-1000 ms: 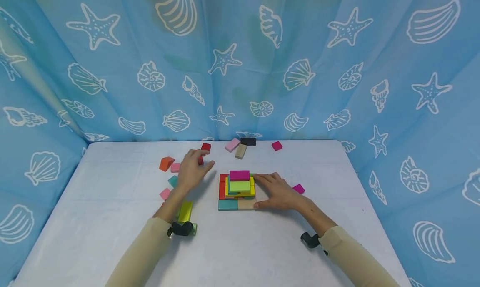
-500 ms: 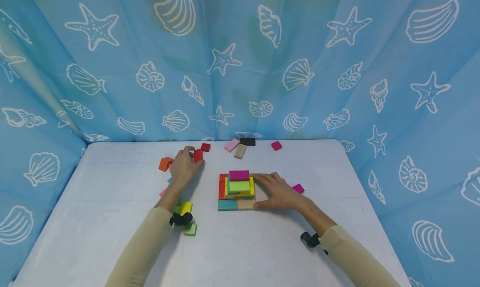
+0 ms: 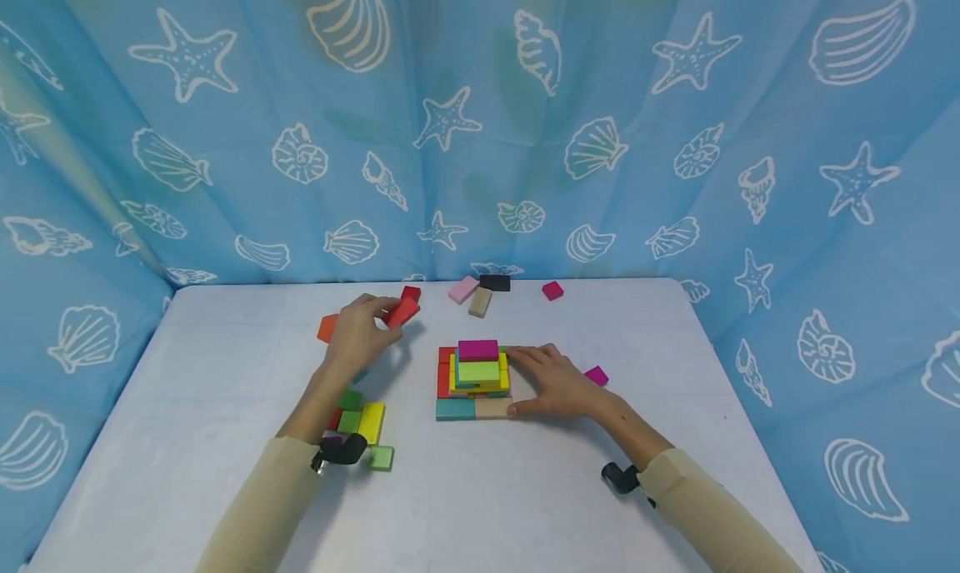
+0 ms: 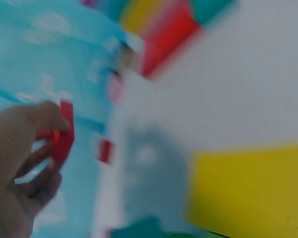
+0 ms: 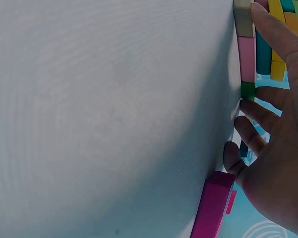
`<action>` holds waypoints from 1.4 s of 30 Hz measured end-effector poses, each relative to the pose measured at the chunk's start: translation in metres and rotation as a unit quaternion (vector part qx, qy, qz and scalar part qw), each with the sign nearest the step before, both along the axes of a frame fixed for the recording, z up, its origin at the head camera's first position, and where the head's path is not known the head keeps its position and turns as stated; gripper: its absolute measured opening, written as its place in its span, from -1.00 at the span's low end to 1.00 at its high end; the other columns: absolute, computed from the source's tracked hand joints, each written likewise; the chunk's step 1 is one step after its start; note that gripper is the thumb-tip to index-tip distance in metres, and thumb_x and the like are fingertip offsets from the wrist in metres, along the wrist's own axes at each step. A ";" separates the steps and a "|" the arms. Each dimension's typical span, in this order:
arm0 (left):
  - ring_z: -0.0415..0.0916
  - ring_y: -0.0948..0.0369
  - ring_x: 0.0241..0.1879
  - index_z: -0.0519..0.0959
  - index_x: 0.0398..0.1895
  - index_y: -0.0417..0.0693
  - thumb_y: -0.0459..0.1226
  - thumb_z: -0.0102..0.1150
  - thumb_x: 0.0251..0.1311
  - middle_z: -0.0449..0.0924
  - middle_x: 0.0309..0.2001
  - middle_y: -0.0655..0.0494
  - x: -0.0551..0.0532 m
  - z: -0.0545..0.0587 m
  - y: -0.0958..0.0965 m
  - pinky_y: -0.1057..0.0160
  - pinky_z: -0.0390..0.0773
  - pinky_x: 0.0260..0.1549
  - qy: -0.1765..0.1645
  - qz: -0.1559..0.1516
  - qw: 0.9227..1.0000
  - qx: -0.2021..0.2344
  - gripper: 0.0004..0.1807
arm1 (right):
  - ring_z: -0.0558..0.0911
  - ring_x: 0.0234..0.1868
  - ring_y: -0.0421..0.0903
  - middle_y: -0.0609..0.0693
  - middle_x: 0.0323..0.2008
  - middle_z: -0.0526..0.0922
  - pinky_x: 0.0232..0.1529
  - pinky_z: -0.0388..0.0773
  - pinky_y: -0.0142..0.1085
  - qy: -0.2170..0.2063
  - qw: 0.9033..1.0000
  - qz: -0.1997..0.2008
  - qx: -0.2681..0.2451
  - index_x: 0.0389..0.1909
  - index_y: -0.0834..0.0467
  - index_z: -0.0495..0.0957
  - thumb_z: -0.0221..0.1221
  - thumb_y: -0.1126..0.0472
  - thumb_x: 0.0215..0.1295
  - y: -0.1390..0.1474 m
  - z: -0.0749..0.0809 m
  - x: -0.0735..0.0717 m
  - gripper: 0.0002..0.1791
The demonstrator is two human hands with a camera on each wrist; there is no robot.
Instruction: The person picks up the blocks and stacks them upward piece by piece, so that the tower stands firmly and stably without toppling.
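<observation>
My left hand point(image 3: 356, 333) pinches a red block point(image 3: 402, 312) between thumb and fingers, raised above the table with its shadow below. In the left wrist view the same red block point(image 4: 64, 131) stands on edge in the fingertips. My right hand point(image 3: 555, 384) lies along the right side of a stepped stack of coloured blocks, its fingers spread and thumb at the tan block point(image 3: 493, 408) at the front corner. On top of the stack are a magenta block point(image 3: 477, 351) and a light green block point(image 3: 478, 373). In the right wrist view, fingertips reach the green block point(image 5: 248, 90).
Another red block point(image 3: 411, 293) lies behind the left hand, an orange block point(image 3: 327, 328) left of it. Yellow point(image 3: 372, 424) and green blocks point(image 3: 349, 421) sit near the left wrist. Pink point(image 3: 463, 289), black point(image 3: 495, 283) and magenta blocks point(image 3: 552, 290) lie along the back edge.
My left hand has taken hold of the red block, lifted it and turned it, with the forearm shifting left. The right hand has stayed beside the stack.
</observation>
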State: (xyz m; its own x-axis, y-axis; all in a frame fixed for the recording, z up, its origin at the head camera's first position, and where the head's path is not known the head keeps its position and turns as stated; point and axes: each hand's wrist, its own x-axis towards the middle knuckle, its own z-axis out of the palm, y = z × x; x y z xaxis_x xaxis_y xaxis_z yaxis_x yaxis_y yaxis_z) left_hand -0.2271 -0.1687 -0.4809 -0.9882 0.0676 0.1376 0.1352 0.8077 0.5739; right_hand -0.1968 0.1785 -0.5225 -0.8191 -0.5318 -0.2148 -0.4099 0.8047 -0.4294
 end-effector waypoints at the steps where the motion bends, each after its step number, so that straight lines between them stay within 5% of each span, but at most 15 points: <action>1: 0.55 0.00 -0.03 0.62 0.22 -0.02 -0.22 0.50 0.05 0.61 0.05 -0.04 0.005 0.008 0.002 0.05 0.67 -0.14 0.018 -0.019 1.000 0.011 -0.41 | 0.22 0.42 0.02 -0.07 0.52 0.21 0.29 0.41 0.13 0.000 1.000 0.000 0.002 0.58 -0.19 0.07 0.38 -0.41 -0.02 0.000 0.000 0.000 0.16; 4: 0.56 0.02 0.03 0.61 0.24 0.08 -0.21 0.50 0.06 0.61 0.09 0.02 0.019 0.030 0.012 0.04 0.68 -0.13 0.060 -0.097 0.993 0.033 -0.40 | 0.21 0.43 0.01 -0.08 0.52 0.21 0.30 0.41 0.12 0.003 1.000 -0.002 0.006 0.58 -0.18 0.07 0.38 -0.41 -0.02 0.002 0.000 -0.001 0.17; 7: 0.54 0.08 0.11 0.61 0.25 0.13 -0.20 0.50 0.08 0.62 0.11 0.08 0.031 0.041 0.025 0.04 0.69 -0.11 0.066 -0.183 0.980 0.046 -0.41 | 0.22 0.42 0.01 -0.08 0.52 0.22 0.29 0.41 0.12 0.004 1.000 -0.004 0.005 0.58 -0.18 0.08 0.39 -0.41 -0.03 0.003 0.000 -0.002 0.16; 12: 0.47 0.18 0.19 0.63 0.22 0.19 -0.20 0.49 0.11 0.61 0.12 0.20 0.046 0.035 0.046 0.08 0.64 0.03 0.036 -0.260 0.965 0.014 -0.46 | 0.22 0.42 0.02 -0.07 0.51 0.23 0.27 0.43 0.13 -0.003 1.000 -0.003 -0.007 0.58 -0.19 0.09 0.40 -0.39 -0.04 0.003 -0.002 -0.001 0.16; 16: 0.45 0.19 0.19 0.67 0.18 0.16 -0.19 0.50 0.10 0.62 0.11 0.20 0.052 0.026 0.055 0.10 0.58 0.11 0.044 -0.303 0.951 -0.034 -0.49 | 0.23 0.42 0.03 -0.05 0.51 0.23 0.26 0.43 0.14 -0.005 1.000 0.001 -0.013 0.58 -0.17 0.10 0.41 -0.38 -0.05 0.003 -0.003 0.000 0.17; 23: 0.45 0.18 0.17 0.70 0.13 0.14 -0.17 0.52 0.08 0.64 0.10 0.17 0.054 0.016 0.061 0.07 0.51 0.19 0.095 -0.337 0.933 -0.089 -0.52 | 0.24 0.40 0.04 -0.02 0.50 0.24 0.28 0.40 0.15 -0.001 1.000 0.003 -0.010 0.57 -0.14 0.11 0.42 -0.36 -0.03 0.003 -0.004 0.000 0.16; 35: 0.48 0.16 0.11 0.69 0.15 0.18 -0.12 0.55 0.04 0.61 0.09 0.15 0.054 0.008 0.063 0.11 0.50 0.09 0.193 -0.346 0.904 -0.163 -0.47 | 0.24 0.40 0.05 -0.01 0.50 0.25 0.28 0.40 0.15 0.007 1.000 0.008 -0.010 0.57 -0.12 0.12 0.42 -0.36 -0.02 0.000 -0.003 0.000 0.15; 42: 0.50 0.17 0.10 0.69 0.14 0.22 -0.07 0.53 0.05 0.62 0.06 0.16 0.052 0.009 0.062 0.13 0.49 0.08 0.203 -0.333 0.901 -0.190 -0.48 | 0.24 0.41 0.05 -0.03 0.50 0.24 0.28 0.40 0.16 0.005 1.000 0.003 -0.009 0.57 -0.13 0.11 0.43 -0.34 -0.02 -0.001 -0.003 0.000 0.15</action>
State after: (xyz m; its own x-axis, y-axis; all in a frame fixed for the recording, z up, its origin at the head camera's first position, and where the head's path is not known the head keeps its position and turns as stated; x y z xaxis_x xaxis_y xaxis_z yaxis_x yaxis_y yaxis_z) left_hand -0.1746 -0.1066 -0.4716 -0.5844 0.7457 0.3200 0.7990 0.5976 0.0667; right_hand -0.1966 0.1774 -0.5252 -0.8179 -0.5408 -0.1965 -0.4196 0.7943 -0.4393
